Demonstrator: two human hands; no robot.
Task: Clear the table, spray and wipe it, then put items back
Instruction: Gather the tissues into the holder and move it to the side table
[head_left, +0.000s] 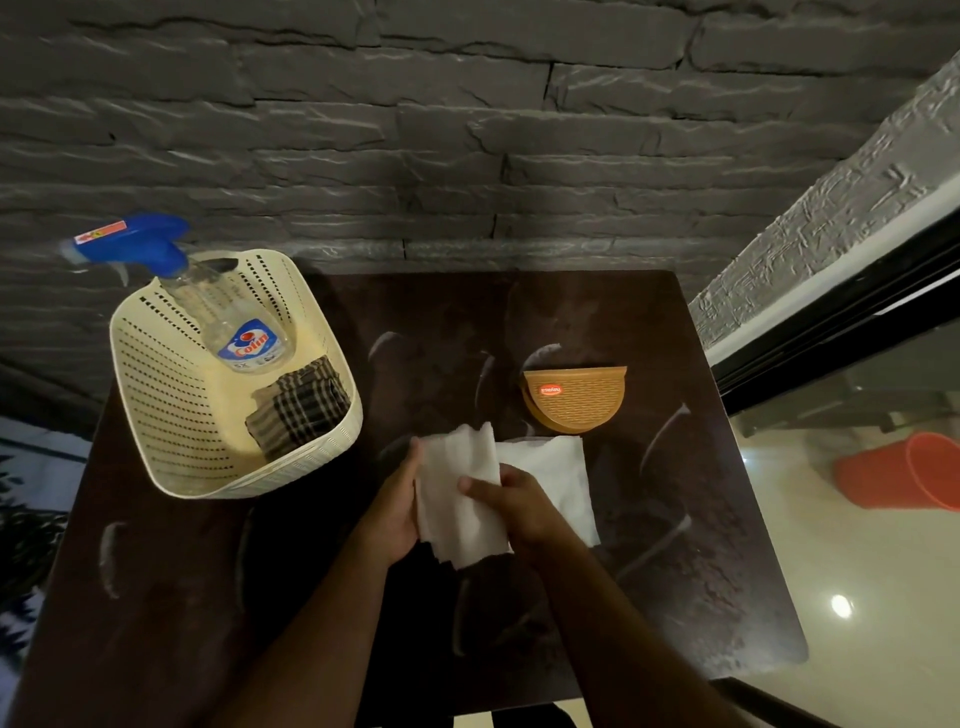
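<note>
Between both hands, above the dark bench (675, 571), hangs a white paper tissue (457, 499): left hand (397, 506) and right hand (519, 506) pinch opposite edges. Limp, light, tear-prone; grip folded edges.

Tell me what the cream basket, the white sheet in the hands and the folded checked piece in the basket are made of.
Cream perforated basket: moulded plastic, matte, by its even rows of punched slots. White sheet: probably paper towel, thin and creased with a ragged lower edge. Folded dark checked cloth: woven fabric, by the plaid pattern and soft folds.
</note>
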